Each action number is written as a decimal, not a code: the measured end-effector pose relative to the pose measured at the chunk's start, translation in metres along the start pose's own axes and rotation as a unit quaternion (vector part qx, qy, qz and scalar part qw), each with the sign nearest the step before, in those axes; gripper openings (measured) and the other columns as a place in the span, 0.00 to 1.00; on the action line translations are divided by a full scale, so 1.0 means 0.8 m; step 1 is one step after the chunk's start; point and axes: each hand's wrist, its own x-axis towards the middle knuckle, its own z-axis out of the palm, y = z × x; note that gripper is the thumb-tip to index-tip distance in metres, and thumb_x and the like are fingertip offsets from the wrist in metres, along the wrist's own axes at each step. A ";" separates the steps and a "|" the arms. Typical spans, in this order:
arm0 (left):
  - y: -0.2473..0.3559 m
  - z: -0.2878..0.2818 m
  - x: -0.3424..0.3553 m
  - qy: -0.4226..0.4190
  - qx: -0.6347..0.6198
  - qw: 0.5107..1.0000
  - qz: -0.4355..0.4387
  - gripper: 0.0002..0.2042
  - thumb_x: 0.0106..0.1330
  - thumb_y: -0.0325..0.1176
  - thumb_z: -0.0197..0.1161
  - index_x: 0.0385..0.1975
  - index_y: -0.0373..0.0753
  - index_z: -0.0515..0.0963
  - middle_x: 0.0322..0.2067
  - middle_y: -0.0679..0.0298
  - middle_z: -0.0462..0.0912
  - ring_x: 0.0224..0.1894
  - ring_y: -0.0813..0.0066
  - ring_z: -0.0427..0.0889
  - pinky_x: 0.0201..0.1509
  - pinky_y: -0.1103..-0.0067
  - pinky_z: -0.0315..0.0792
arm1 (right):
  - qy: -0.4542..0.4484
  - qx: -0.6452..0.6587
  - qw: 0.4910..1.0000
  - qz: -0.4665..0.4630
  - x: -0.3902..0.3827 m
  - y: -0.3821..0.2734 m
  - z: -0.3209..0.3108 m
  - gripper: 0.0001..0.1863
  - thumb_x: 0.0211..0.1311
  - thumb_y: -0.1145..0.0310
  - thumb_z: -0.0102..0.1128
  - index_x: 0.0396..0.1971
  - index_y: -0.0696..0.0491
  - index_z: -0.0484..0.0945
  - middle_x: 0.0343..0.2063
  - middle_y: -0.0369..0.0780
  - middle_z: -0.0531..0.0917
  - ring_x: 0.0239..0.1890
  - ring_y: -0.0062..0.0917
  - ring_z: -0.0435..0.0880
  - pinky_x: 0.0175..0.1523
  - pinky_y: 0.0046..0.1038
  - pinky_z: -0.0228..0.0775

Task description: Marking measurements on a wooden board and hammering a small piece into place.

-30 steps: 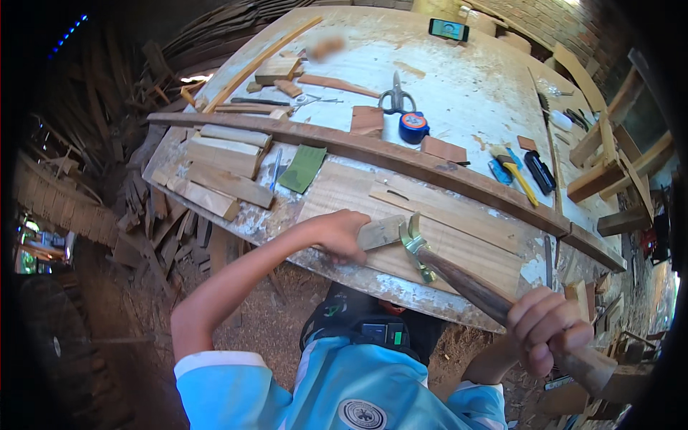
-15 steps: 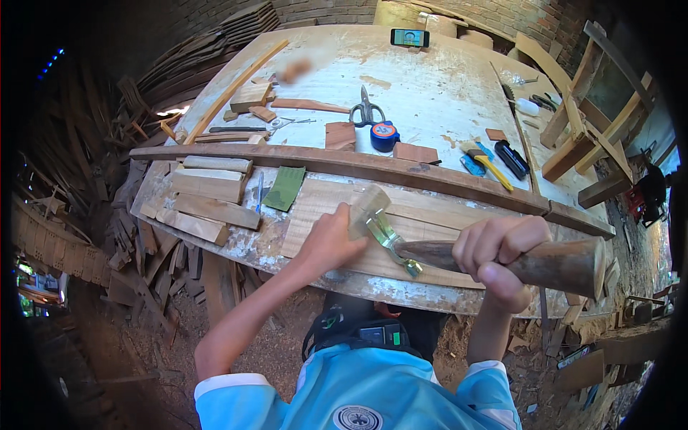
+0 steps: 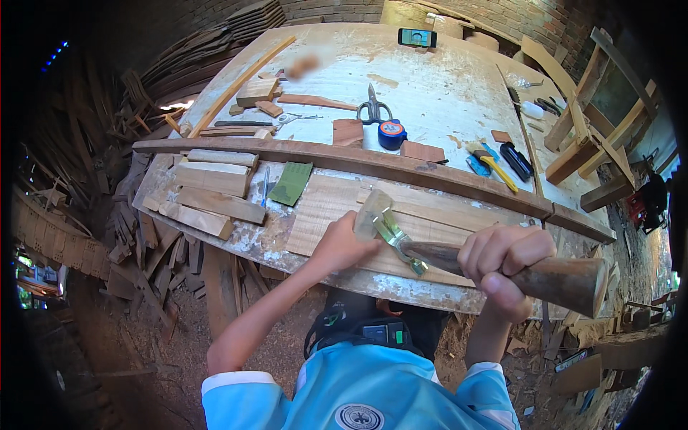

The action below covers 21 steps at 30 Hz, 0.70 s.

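Observation:
My right hand (image 3: 510, 269) is wrapped round the thick, dark wooden handle (image 3: 562, 281) of a hammer-like tool. Its shiny, brassy metal head (image 3: 390, 233) points left, above the boards. At that head, my left hand (image 3: 351, 242) grips a pale, blocky piece (image 3: 371, 213); whether the two touch or are joined I cannot tell. Beneath both hands lie flat light-brown boards (image 3: 322, 208) on the near part of the table. A green sandpaper-like sheet (image 3: 291, 183) rests left of them, beside a blue pen (image 3: 265, 186).
A long dark wooden bar (image 3: 322, 156) crosses the table (image 3: 444, 93). Wood blocks (image 3: 215, 183) are stacked left. Beyond the bar are scissors (image 3: 373, 107), a blue tape measure (image 3: 391, 134) and a yellow-handled brush (image 3: 499, 172). A wooden frame (image 3: 591, 132) stands right; a phone (image 3: 417, 38) is at the back.
My left hand and the pale piece have shifted slightly right and nearer me. The right hand keeps its grip on the handle. The whole view has shifted a little.

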 end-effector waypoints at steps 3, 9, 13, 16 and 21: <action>0.001 0.009 -0.005 0.001 0.009 1.000 -0.004 0.27 0.51 0.42 0.67 0.43 0.29 0.67 0.35 0.41 0.79 0.41 0.44 0.79 0.44 0.62 0.72 | 0.014 0.008 1.000 -0.015 -0.003 0.003 -0.007 0.12 0.44 0.84 0.57 0.23 0.55 0.64 0.13 0.38 0.70 0.15 0.24 0.67 0.24 0.29 0.65; 0.005 0.022 -0.001 0.057 -0.009 0.998 0.010 0.27 0.51 0.43 0.68 0.43 0.28 0.69 0.34 0.43 0.80 0.40 0.49 0.81 0.43 0.66 0.73 | 0.008 -0.020 0.999 -0.050 -0.002 0.006 -0.002 0.11 0.46 0.83 0.55 0.24 0.55 0.61 0.14 0.38 0.69 0.14 0.21 0.66 0.21 0.26 0.64; 0.007 0.025 0.001 0.066 0.006 0.998 0.006 0.28 0.52 0.45 0.68 0.42 0.26 0.68 0.33 0.41 0.79 0.39 0.47 0.80 0.42 0.65 0.72 | 0.009 -0.056 0.996 -0.062 -0.001 0.007 -0.005 0.11 0.49 0.81 0.53 0.23 0.54 0.59 0.15 0.38 0.68 0.13 0.19 0.65 0.19 0.23 0.62; 0.014 0.021 0.000 0.064 0.017 0.998 0.000 0.28 0.51 0.45 0.68 0.41 0.26 0.67 0.32 0.41 0.79 0.39 0.46 0.80 0.41 0.65 0.72 | 0.023 -0.067 0.996 -0.061 -0.003 0.006 -0.009 0.12 0.50 0.81 0.53 0.25 0.54 0.58 0.15 0.37 0.67 0.14 0.18 0.64 0.20 0.23 0.61; 0.014 0.020 0.003 0.085 -0.008 0.996 0.022 0.26 0.52 0.42 0.68 0.38 0.25 0.66 0.31 0.38 0.78 0.38 0.42 0.79 0.40 0.62 0.72 | 0.028 -0.069 0.996 -0.049 0.000 0.005 -0.014 0.12 0.51 0.80 0.53 0.26 0.53 0.57 0.15 0.37 0.67 0.14 0.17 0.63 0.20 0.23 0.61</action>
